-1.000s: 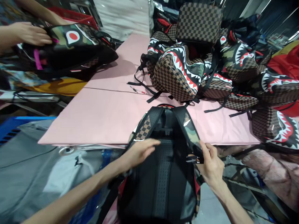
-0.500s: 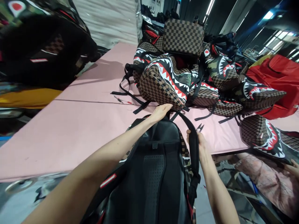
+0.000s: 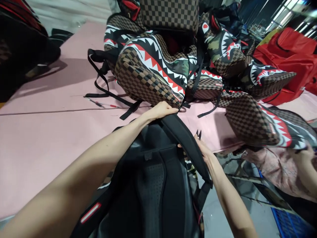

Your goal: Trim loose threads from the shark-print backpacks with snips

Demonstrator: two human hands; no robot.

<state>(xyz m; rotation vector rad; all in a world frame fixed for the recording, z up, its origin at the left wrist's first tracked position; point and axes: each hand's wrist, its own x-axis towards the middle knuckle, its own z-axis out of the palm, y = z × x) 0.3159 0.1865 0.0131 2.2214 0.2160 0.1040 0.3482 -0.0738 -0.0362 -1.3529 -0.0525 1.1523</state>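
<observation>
Pink sheeting [image 3: 44, 142] covers the worktable beyond the black-backed backpack [image 3: 150, 198], which is at the near edge, facing the person, its smooth panels flanking a perforated strip. The left hand [image 3: 162, 109] curls over the backpack's top, fingertips hidden; the right hand [image 3: 203, 148] clasps its padded shoulder strap [image 3: 185, 142] from behind, thread snips [image 3: 199, 134] jutting up alongside. Past the backpack lie heaped checkered shark-mouth backpacks [image 3: 148, 76], contents hidden. Farther to its right are a red fabric backpack [image 3: 294, 62] and, lower, a blue slatted crate [image 3: 289, 221].
</observation>
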